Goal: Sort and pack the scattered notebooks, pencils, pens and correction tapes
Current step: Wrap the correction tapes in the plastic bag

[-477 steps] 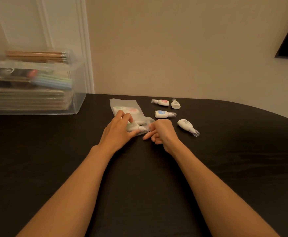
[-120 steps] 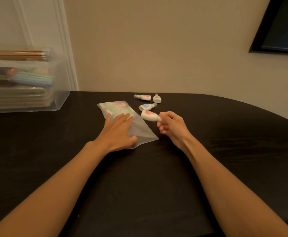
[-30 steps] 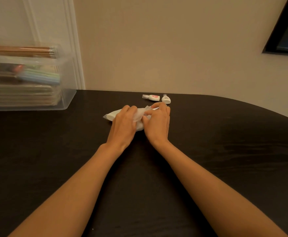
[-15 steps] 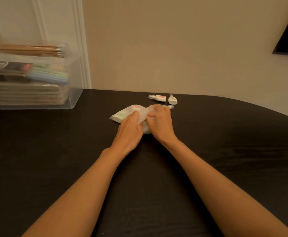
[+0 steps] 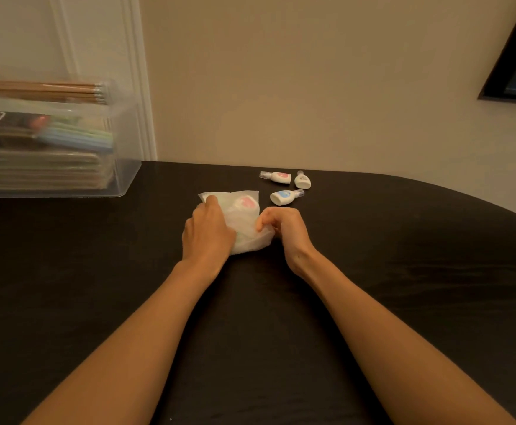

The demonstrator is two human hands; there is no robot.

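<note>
A frosted plastic bag (image 5: 244,219) lies on the dark table (image 5: 373,271) with correction tapes showing through it, one with a pink label. My left hand (image 5: 207,231) grips the bag's left side, fingers curled over it. My right hand (image 5: 284,225) pinches the bag's right edge with curled fingers. Three loose correction tapes lie just beyond: one blue-labelled (image 5: 285,197), one pink-labelled (image 5: 276,177), one plain white (image 5: 302,180).
A clear plastic bin (image 5: 121,167) stands at the back left, with stacked notebooks, pens and a bundle of pencils (image 5: 48,90) on top. A wall runs behind the table, whose edge curves away at the right.
Both hands drew back toward me with the bag, uncovering the blue-labelled tape. My right hand moved from the bag's top to its right edge. The bag looks fuller and bunched.
</note>
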